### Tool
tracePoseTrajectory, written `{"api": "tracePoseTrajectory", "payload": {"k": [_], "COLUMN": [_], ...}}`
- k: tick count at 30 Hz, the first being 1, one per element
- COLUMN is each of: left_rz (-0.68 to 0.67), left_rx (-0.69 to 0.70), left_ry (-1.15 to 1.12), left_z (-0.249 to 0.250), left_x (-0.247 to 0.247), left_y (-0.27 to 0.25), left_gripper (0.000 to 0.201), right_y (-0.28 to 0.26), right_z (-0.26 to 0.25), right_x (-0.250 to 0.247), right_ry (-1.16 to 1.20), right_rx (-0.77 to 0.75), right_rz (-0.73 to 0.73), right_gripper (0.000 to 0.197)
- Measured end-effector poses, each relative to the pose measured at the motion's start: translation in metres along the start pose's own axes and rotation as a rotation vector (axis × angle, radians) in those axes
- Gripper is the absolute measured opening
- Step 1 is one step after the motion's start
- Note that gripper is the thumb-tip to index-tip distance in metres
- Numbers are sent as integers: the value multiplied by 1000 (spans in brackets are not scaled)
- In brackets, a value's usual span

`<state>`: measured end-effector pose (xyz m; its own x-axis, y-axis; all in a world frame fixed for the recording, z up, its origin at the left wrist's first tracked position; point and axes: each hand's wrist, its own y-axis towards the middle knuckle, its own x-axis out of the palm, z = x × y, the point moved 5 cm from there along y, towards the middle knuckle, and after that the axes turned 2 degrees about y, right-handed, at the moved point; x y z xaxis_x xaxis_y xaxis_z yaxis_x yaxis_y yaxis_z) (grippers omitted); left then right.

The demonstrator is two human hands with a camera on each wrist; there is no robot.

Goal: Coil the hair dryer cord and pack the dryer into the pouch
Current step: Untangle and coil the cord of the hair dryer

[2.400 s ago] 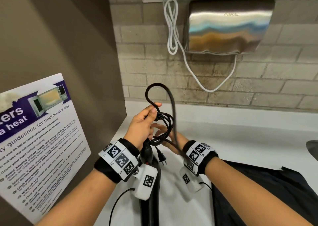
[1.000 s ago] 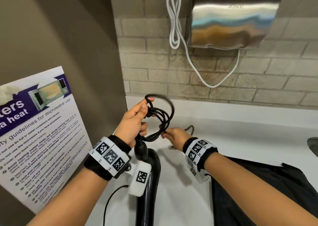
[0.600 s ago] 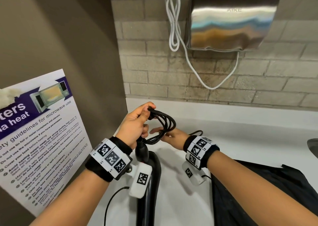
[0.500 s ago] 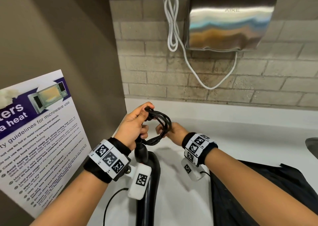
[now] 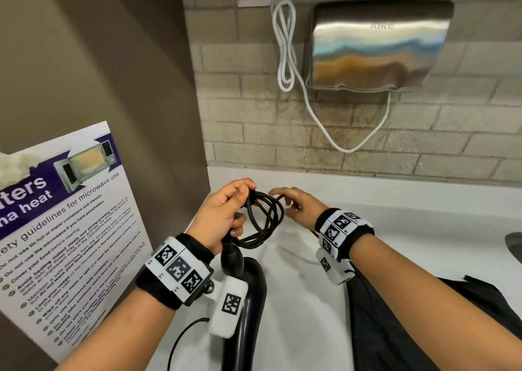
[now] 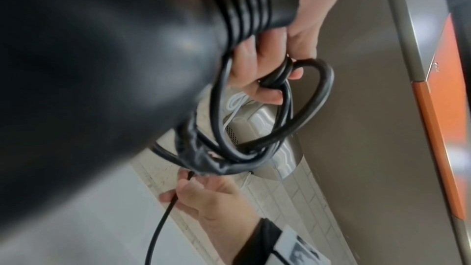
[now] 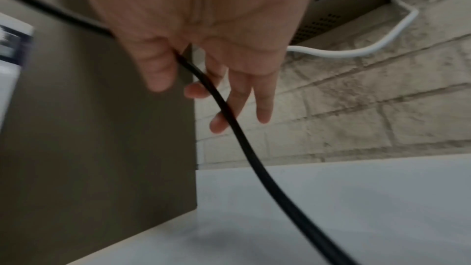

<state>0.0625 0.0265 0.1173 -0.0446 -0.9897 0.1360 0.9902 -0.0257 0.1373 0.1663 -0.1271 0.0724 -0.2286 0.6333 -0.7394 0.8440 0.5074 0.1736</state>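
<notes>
- Head view: your left hand is raised above the white desk, its fingers curled round the top of several loops of the black cord. The black hair dryer hangs below that hand, its lower part running out of view. Your right hand is just beside the coil on its right, fingers extended toward the loops. The dark pouch lies on the desk under your right forearm. A steel hand dryer is fixed to the brick wall with a white cable looped beside it; a microwave poster stands at the left.
- Left wrist view: the fingers pinch the gathered loops beside the dryer's ribbed cord collar. The right hand is below, with a strand of cord across it.
- Right wrist view: your right hand has its fingers nearly straight and spread; the cord passes between thumb and forefinger and trails down toward the desk. Whether the thumb nips it, you cannot tell.
</notes>
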Motion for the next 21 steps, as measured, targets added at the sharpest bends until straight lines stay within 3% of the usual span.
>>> {"api": "tracePoseTrajectory", "payload": {"k": [4, 7, 9, 15, 21], "left_rz": [65, 93, 94, 66, 40], "left_rx": [9, 8, 11, 4, 24], "left_ry": [40, 35, 46, 127, 166], "left_z": [0, 0, 0, 1, 3], "left_x": [-7, -8, -7, -8, -3], "left_y": [3, 4, 3, 3, 3], "left_gripper": [17, 16, 15, 19, 14], "right_y": [-14, -16, -13, 1, 5], "right_z": [-24, -35, -36, -27, -55], "right_x": [8, 8, 1, -50, -71], "right_ry": [-419, -451, -386, -268, -204], "right_rx": [-202, -266, -261, -1, -31], "right_rz": [-117, -114, -50, 328, 521], "right_gripper": [30, 29, 26, 23, 20]}}
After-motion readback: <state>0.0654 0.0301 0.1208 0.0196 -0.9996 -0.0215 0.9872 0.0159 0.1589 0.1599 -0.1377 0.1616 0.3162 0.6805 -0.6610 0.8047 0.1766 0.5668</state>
